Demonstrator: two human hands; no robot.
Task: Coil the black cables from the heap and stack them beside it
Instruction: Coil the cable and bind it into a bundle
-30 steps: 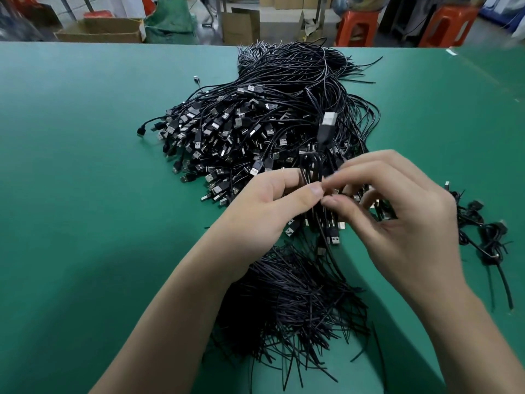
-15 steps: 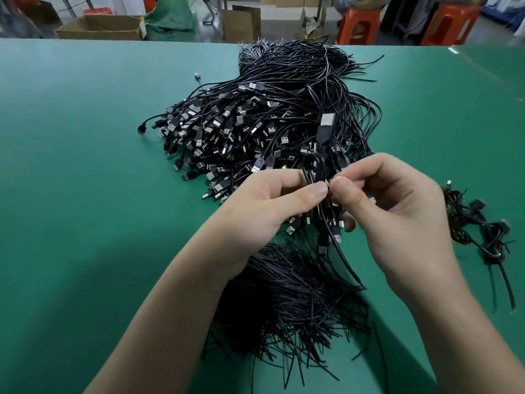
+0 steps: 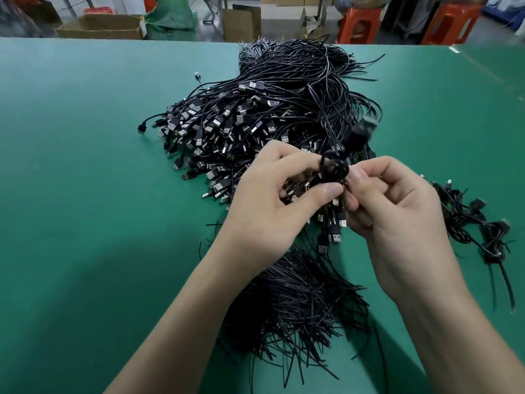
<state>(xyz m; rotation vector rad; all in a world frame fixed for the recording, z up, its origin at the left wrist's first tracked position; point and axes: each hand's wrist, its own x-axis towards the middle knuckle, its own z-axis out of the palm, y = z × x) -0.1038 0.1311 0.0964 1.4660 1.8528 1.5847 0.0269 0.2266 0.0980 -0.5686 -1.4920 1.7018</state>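
Note:
A big heap of black USB cables [image 3: 255, 120] lies on the green table, plugs fanned to the left. Above its near edge, both hands hold one small coiled black cable [image 3: 333, 169]. My left hand [image 3: 272, 206] pinches it from the left with thumb and fingers. My right hand [image 3: 395, 211] pinches it from the right. The cable's plug end [image 3: 359, 132] sticks up blurred behind the coil. Several coiled cables [image 3: 480, 226] lie in a loose stack on the table to the right of the heap.
A pile of thin black ties [image 3: 301, 305] lies close to me, between my forearms. Bare green table [image 3: 85, 194] stretches to the left. Beyond the far edge stand cardboard boxes [image 3: 105, 27] and orange stools [image 3: 358, 24].
The held cable went from long loops with its plug upright to a tight small coil between my fingertips. The plug end has swung right and blurred. Both hands shifted slightly.

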